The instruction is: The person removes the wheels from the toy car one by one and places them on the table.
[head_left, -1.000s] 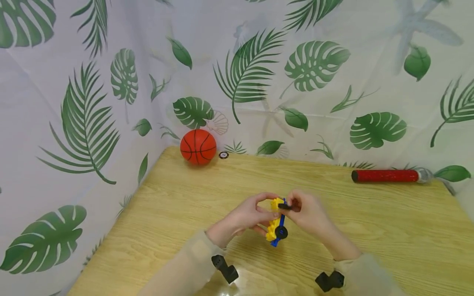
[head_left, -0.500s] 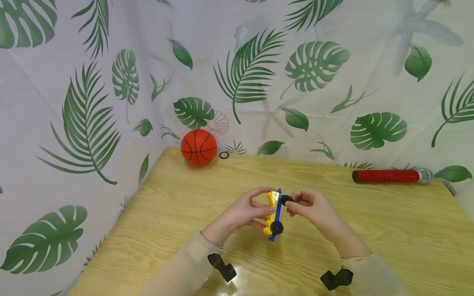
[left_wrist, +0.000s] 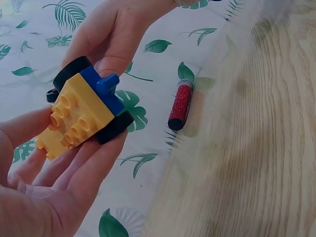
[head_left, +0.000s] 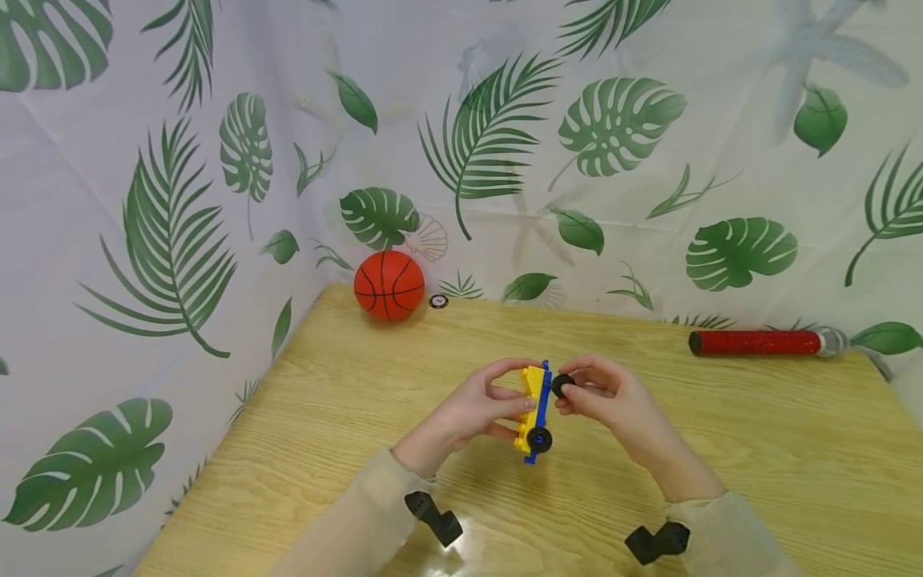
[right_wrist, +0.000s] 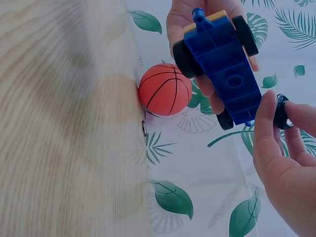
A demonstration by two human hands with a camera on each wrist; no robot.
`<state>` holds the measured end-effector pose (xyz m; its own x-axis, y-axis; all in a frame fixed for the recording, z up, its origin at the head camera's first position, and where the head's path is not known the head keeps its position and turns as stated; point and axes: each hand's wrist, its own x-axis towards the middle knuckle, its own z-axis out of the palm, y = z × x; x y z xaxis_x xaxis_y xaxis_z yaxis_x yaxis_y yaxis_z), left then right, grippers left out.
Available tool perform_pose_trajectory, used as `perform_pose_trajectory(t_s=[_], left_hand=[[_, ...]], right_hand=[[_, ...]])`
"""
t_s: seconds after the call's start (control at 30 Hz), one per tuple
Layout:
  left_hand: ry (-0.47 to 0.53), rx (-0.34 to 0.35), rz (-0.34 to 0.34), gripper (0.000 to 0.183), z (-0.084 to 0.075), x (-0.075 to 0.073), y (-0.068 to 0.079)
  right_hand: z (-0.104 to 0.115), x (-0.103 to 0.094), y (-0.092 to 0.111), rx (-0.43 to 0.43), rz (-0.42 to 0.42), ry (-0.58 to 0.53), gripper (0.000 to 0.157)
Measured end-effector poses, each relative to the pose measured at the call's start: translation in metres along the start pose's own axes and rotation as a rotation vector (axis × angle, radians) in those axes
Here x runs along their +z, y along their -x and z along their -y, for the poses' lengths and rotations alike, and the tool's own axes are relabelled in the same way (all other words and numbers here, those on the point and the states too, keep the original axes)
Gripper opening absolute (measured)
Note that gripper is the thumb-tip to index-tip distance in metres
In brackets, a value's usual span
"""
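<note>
Here, the left hand (head_left: 472,410) curls fingers (left_wrist: 98,165) round a toy car (right_wrist: 229,69), the right hand (head_left: 613,397) pinching a wheel (head_left: 559,383).

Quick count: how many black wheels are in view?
4. One wheel and a second wheel sit at one end of the toy car, a third wheel at its other end, and a loose wheel is held in the right hand. No others show; none seems hidden.

Here's room over the table (head_left: 779,449), right of the right hand (head_left: 613,398) | toy car (head_left: 542,407) blocks the middle | ball (head_left: 389,286) guards far left, red tube (head_left: 755,343) far right
</note>
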<state>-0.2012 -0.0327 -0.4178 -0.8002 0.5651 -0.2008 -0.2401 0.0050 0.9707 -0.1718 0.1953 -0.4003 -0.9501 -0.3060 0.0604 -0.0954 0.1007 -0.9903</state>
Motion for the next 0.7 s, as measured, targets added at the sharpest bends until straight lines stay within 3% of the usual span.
perform_pose_trajectory(t_s=[0.3, 0.7], left_hand=[[-0.011, 0.007, -0.03, 0.05, -0.002, -0.005, 0.002], [-0.002, 0.016, -0.04, 0.05, -0.003, -0.006, 0.004]], right_hand=[[0.0, -0.004, 0.002, 0.03, -0.007, 0.022, 0.046], [-0.011, -0.015, 0.002, 0.067, -0.076, 0.06, 0.045]])
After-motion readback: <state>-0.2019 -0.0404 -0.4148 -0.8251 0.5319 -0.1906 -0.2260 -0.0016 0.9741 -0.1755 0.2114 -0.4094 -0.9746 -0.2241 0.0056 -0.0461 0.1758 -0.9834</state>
